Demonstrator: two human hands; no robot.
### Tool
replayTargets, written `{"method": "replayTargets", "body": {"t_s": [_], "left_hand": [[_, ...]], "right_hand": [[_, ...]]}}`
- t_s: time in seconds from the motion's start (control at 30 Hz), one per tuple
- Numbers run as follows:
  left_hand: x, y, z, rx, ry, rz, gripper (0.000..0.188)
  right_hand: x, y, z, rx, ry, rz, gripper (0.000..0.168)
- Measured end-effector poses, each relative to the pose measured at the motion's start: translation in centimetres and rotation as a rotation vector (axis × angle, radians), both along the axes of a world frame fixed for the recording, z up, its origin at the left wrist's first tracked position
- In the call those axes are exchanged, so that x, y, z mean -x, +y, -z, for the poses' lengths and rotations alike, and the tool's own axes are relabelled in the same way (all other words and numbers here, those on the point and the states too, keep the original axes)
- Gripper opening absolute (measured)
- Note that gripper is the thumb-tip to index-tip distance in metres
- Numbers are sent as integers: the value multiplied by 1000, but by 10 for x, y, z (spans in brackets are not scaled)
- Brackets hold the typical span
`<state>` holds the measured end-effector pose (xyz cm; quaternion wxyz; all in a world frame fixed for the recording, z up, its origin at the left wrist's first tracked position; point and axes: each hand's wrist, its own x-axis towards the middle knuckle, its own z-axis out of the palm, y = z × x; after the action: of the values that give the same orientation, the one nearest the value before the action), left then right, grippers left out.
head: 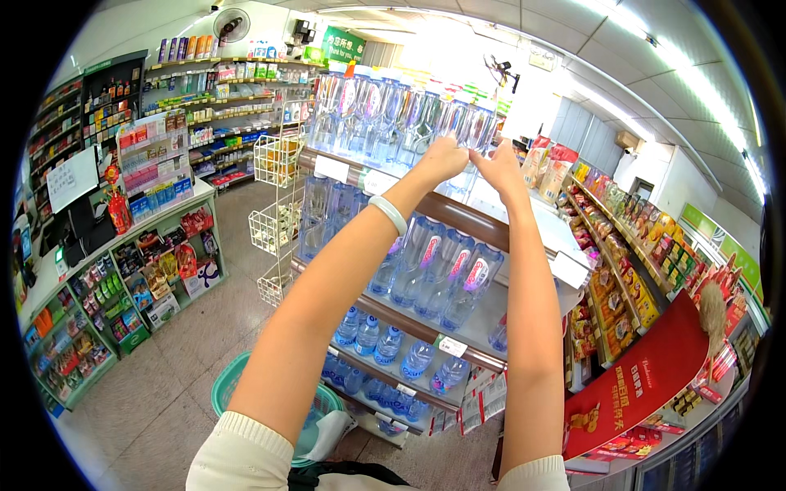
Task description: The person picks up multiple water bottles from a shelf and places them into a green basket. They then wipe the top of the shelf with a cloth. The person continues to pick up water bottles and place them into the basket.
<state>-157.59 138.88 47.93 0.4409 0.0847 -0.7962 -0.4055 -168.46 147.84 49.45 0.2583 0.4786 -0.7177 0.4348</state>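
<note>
Both arms reach up to the top shelf (344,164) of a shelving rack, where a row of clear plastic water bottles (402,119) stands upright. My left hand (443,161), below a pale bangle (389,215) on the forearm, is at the front of the row with its fingers curled. Beside it is my right hand (498,170), at the row's right end, its thumb pointing at my left hand. The fingers partly hide the bottles behind them, so a grip cannot be made out. On the shelf below, large bottles with pink labels (457,264) lean back.
Smaller blue-labelled bottles (388,345) fill the lower shelves. A green plastic basket (228,380) sits on the floor at lower left. White wire baskets (273,230) hang at the rack's left side. Snack shelves (605,288) and a red sign panel (638,380) stand right; a counter (123,258) stands left.
</note>
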Motion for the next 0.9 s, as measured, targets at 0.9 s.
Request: {"method": "replayTargets", "body": {"t_s": [0.9], "left_hand": [[-19, 18, -21, -48, -49, 198, 69]], "right_hand": [[-11, 18, -12, 62, -302, -413, 32]]}}
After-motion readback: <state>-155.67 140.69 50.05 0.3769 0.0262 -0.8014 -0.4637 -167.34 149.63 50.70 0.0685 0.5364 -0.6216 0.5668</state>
